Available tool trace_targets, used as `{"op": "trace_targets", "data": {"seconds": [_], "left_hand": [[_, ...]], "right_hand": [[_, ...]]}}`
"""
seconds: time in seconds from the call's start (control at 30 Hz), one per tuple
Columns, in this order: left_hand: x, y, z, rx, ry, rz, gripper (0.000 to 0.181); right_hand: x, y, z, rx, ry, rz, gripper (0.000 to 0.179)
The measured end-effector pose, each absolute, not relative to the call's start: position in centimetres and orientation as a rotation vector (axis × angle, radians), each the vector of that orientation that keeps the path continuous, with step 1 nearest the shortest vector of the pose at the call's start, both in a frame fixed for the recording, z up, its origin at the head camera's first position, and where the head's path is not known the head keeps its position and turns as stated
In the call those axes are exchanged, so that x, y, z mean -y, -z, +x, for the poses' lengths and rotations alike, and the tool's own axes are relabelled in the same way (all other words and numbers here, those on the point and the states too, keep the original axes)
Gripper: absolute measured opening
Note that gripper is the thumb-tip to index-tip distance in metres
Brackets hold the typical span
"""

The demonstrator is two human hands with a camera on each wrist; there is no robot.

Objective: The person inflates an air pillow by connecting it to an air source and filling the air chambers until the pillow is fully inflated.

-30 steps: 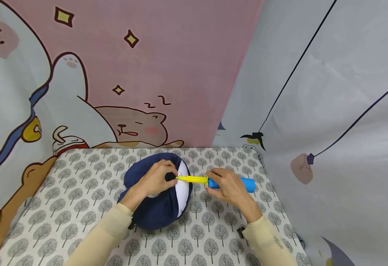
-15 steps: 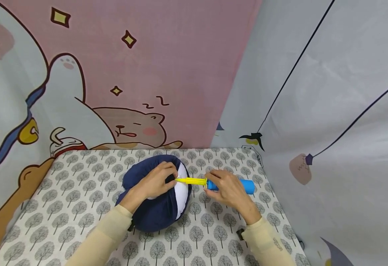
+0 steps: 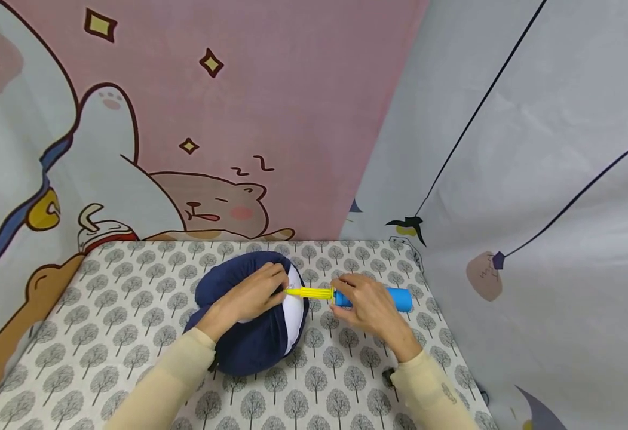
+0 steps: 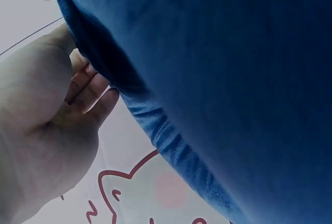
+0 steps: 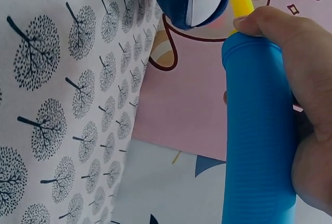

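Note:
A navy U-shaped neck pillow (image 3: 249, 352) lies on the table, its white inner part (image 3: 294, 322) showing along the right side. My left hand (image 3: 251, 292) reaches over it and pinches at the white part, beside the tip of a yellow nozzle (image 3: 308, 292). What exactly lies between those fingertips is hidden. In the left wrist view the fingers (image 4: 93, 92) pass behind the navy cover. My right hand (image 3: 364, 301) grips a blue hand pump (image 3: 401, 300) near its yellow end, the pump lying roughly level and pointing left. In the right wrist view, the right thumb (image 5: 249, 23) rests by the nozzle's base.
A cloth printed with grey trees (image 3: 297, 403) covers the table. Behind it hangs a pink backdrop (image 3: 303, 119) with cartoon animals, and a pale grey curtain (image 3: 550, 179) stands on the right. A small black object (image 3: 388, 376) is next to the right sleeve.
The left thumb and fingers have drawn a little closer together at the nozzle tip. The pump and right hand hold nearly the same place; the head view has shifted slightly.

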State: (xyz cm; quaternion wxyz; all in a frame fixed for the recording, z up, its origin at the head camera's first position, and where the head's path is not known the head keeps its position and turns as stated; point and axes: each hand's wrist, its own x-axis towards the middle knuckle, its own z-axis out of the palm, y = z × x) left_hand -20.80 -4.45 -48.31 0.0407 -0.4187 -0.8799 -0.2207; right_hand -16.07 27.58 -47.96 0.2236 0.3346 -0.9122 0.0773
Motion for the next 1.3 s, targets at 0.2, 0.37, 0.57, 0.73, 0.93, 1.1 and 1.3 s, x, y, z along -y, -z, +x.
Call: {"op": "trace_targets", "data": {"seconds": [0.2, 0.37, 0.57, 0.73, 0.93, 1.1, 1.3], "left_hand": [[4.3, 48.8, -21.3, 2.669, 0.635, -1.343, 0.004], [4.2, 48.9, -21.6, 2.696, 0.636, -1.363, 0.005], [4.3, 48.9, -21.8, 2.702, 0.639, -1.385, 0.005], [4.3, 49.1, -21.7, 2.644, 0.641, -1.373, 0.004], [4.3, 49.6, -20.9, 2.543, 0.579, -1.337, 0.004], [4.2, 50.0, -21.0, 2.43, 0.49, -1.313, 0.004], [4.2, 50.3, -20.9, 2.407, 0.458, -1.293, 0.006]], "right_hand": [[-27.8, 48.1, -16.3, 2.464, -0.151, 0.94, 0.049], [-27.9, 48.4, -16.3, 2.417, -0.078, 0.965, 0.051], [-28.1, 48.8, -16.6, 2.321, 0.051, 0.972, 0.05], [-28.0, 48.4, -16.4, 2.351, 0.056, 0.959, 0.051], [-27.7, 47.4, -16.1, 2.558, -0.116, 0.947, 0.049], [-27.6, 46.9, -16.2, 2.789, -0.379, 0.884, 0.03], [-27.5, 46.8, -16.3, 2.987, -0.702, 0.819, 0.017]]}}
